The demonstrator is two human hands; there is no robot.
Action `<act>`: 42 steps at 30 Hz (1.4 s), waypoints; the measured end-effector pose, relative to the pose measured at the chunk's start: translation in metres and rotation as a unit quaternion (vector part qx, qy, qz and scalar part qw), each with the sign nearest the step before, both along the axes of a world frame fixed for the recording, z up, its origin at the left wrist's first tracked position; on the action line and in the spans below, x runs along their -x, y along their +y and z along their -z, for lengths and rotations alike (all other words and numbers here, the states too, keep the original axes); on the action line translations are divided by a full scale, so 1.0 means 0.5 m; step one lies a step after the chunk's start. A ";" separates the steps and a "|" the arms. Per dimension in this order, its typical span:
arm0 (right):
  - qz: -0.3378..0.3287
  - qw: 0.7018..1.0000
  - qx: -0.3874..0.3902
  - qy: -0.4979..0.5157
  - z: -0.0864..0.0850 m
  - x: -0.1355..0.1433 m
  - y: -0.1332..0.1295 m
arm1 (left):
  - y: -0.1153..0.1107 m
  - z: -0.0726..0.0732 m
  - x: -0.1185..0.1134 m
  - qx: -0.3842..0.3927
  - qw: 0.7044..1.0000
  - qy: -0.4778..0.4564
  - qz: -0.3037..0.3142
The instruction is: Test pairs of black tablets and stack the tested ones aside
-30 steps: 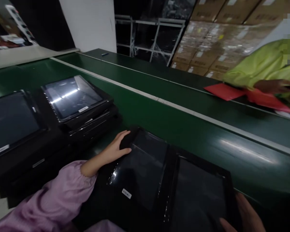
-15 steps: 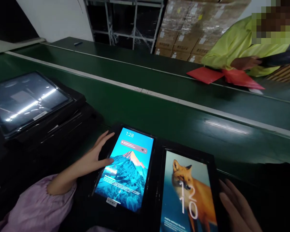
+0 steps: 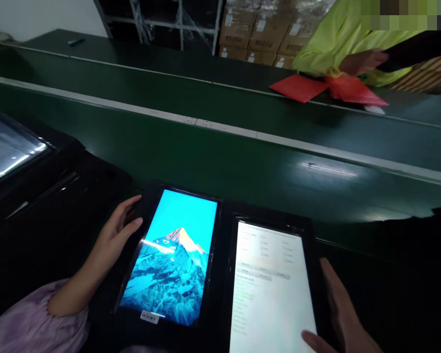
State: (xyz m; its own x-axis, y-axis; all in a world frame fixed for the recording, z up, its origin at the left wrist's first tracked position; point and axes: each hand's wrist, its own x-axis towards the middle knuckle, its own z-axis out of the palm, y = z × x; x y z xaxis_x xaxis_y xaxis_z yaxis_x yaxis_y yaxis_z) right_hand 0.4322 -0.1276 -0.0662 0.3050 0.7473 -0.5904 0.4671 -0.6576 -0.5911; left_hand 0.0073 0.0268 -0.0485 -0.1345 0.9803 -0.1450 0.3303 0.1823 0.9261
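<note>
A tablet with a blue mountain picture (image 3: 171, 264) lies in front of me, a small white label at its lower edge. My left hand (image 3: 113, 230) is beside its left edge, fingers apart, holding nothing. To the right lies a second tablet (image 3: 270, 299), lit with a pale page of text and grey buttons. My right hand (image 3: 340, 309) is at its right side, fingers spread, the thumb over the lower right of the screen. Whether that thumb touches the glass I cannot tell. Both tablets rest on dark, soft-looking material.
At the left, a larger dark screen (image 3: 7, 147) lies on black padding. A green bench (image 3: 161, 147) with a pale strip runs across. Beyond it, a person in a yellow garment (image 3: 319, 44) handles red bags (image 3: 301, 88). Cartons (image 3: 268, 29) are stacked behind.
The right tablet has gone from a fox picture to a pale text page. The left one has lost its clock and notification. My left hand has come off its screen; my right thumb now reaches over the other.
</note>
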 end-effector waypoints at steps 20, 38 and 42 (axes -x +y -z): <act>-0.098 0.991 -0.081 -0.051 -0.009 0.008 -0.032 | -0.028 -0.003 0.003 0.025 0.960 0.185 0.208; 0.149 0.971 -0.170 -0.083 -0.060 0.086 0.013 | -0.088 0.008 -0.023 -0.001 0.930 0.311 0.197; 0.104 0.927 -0.331 -0.145 -0.063 0.106 -0.003 | -0.072 -0.016 -0.021 0.046 0.947 0.269 0.171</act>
State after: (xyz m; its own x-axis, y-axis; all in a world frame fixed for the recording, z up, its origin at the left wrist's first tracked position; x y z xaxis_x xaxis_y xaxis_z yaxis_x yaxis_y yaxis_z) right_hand 0.3795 -0.1293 -0.0346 0.5577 0.8233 0.1050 0.5727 -0.2902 -0.7667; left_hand 0.0176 -0.0089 -0.0406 0.1093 0.9665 -0.2322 0.8033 0.0517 0.5933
